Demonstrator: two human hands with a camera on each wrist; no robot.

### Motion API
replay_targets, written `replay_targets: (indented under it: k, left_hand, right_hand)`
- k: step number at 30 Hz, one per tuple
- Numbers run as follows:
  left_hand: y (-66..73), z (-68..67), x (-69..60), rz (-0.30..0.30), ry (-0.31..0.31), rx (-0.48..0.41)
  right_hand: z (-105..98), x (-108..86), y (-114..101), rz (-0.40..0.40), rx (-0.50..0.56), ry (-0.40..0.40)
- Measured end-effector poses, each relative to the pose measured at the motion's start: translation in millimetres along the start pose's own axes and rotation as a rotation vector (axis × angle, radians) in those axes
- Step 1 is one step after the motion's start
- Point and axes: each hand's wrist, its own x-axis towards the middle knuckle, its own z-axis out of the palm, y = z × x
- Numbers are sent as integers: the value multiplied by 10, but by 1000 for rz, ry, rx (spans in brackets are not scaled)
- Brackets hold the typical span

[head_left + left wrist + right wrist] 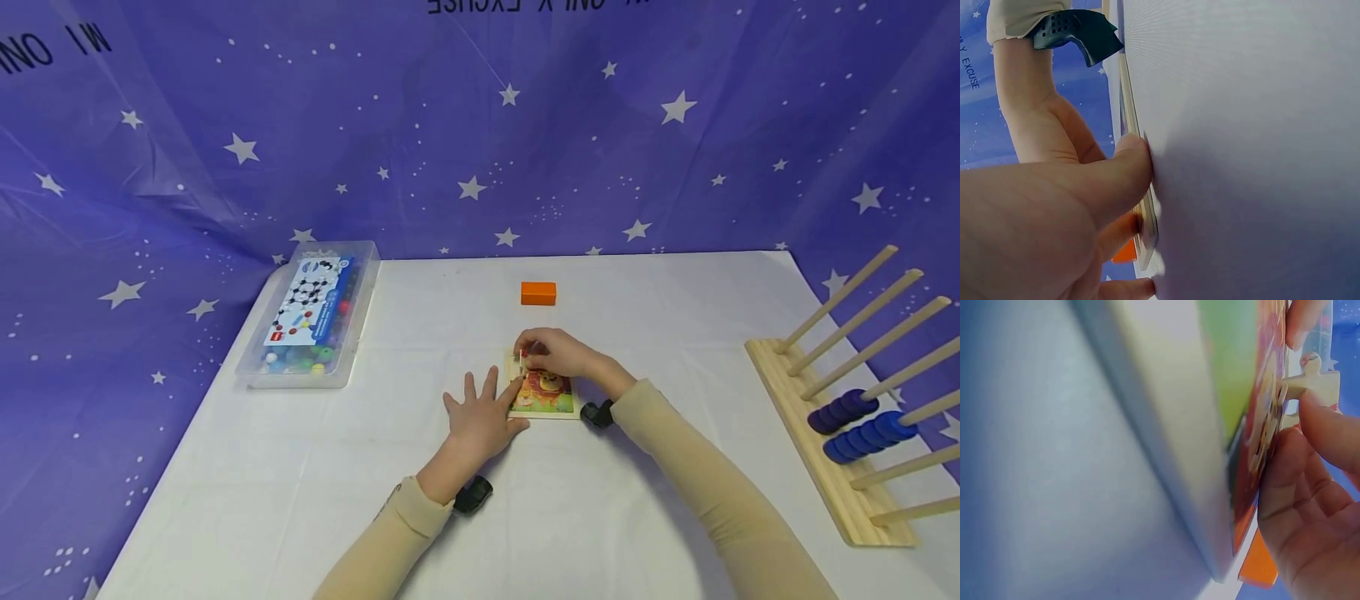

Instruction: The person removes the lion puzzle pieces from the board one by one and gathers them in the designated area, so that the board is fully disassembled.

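Observation:
A small wooden jigsaw puzzle [555,415] with a cartoon lion picture lies on the white table. My left hand [480,427] is spread at its left side, its index finger reaching onto the puzzle. The left wrist view shows the thumb [1132,159] at the edge of the board. Over the top left of the puzzle, my right hand [561,354] pinches a puzzle piece [1322,384] between thumb and fingers. That piece stands up on edge against the picture, its pale wooden side showing in the right wrist view. Its printed face is mostly hidden.
Behind the puzzle is an orange block [538,293]. A clear plastic box [356,350] of coloured parts with a molecule label stands at the back left. To the right is a wooden peg rack [795,425] with dark blue and blue rings. A starry purple cloth [420,167] hangs behind.

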Motion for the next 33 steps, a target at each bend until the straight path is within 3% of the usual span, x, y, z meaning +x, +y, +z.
replay_targets:
  k: [5, 13, 18, 27, 33]
  left_hand:
    - [1, -1, -1, 2, 0, 0]
    - [2, 5, 1, -1, -7, 4]
    - [5, 1, -4, 0, 0, -4]
    - [-7, -14, 6, -5, -5, -1]
    - [-8, -3, -1, -2, -9, -16]
  right_hand:
    - [-24, -9, 22, -13, 24, -35]
    - [-70, -12, 20, -76, -23, -92]
    - [-50, -10, 37, -86, 26, -103]
    - [-51, -43, 112, -38, 252, -29]
    - [-216, -220, 245, -7, 357, 53]
